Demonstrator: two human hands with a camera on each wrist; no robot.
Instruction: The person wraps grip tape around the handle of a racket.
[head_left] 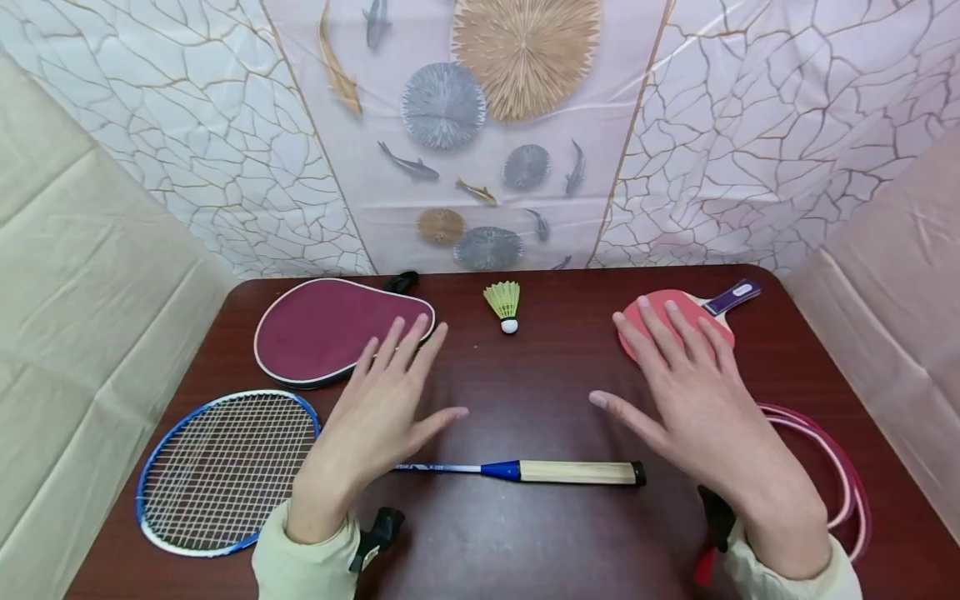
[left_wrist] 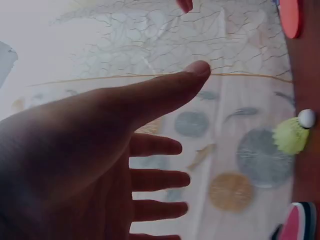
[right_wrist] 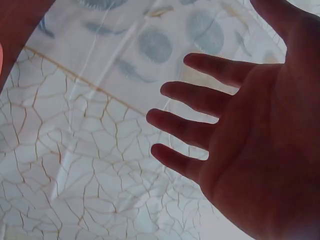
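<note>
My left hand [head_left: 382, 408] hovers with fingers spread and holds nothing. In the head view it covers part of a badminton racket [head_left: 228, 475], whose pale handle [head_left: 577, 472] points right. Beyond its fingertips lies a maroon table tennis paddle case [head_left: 337, 329] with white edging. My right hand [head_left: 697, 400] is also raised, its fingers apart and nothing in them. It overlaps a red table tennis paddle [head_left: 675, 312] with a dark purple handle [head_left: 733, 297]. A yellow shuttlecock [head_left: 504, 305] lies at the back middle, cork toward me. Both wrist views show bare palms.
A coiled pink and red cord [head_left: 855, 483] lies on the right of the dark brown table [head_left: 480, 383], partly behind the right forearm. A patterned curtain [head_left: 480, 167] hangs along the back edge, with beige cloth [head_left: 90, 250] at both sides.
</note>
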